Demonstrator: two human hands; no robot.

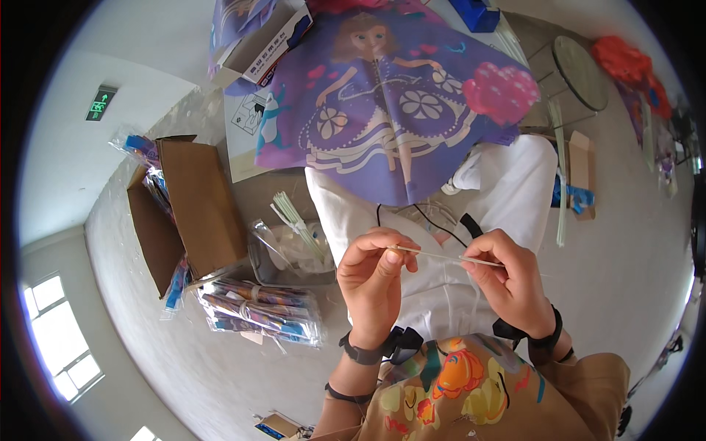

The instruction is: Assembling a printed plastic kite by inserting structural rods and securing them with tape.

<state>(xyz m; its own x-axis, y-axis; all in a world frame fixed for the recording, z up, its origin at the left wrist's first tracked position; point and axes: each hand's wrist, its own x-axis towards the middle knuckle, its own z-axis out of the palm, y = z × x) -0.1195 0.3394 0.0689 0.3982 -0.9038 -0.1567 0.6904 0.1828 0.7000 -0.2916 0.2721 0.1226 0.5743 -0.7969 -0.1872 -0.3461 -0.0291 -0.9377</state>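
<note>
A thin pale rod [441,256] runs between my hands above my lap. My left hand [373,287] pinches its left end between thumb and fingertips. Toward the right end, my right hand [509,279] grips the same rod with thumb and curled fingers. Beyond my hands, a purple printed sheet [287,151] like a kite sail, showing a figure in a dress, spreads out with its near tip over my lap. Neither hand touches this sheet. Dark cords [441,224] lie on my white trousers near the sheet's tip.
On the left stand an open cardboard box [206,209], a grey bin [287,275] holding pale rods [296,220], and plastic-wrapped bundles [261,309]. A white carton [276,48] and blue tape dispenser [476,15] sit at the far side. A round stool [579,73] stands right.
</note>
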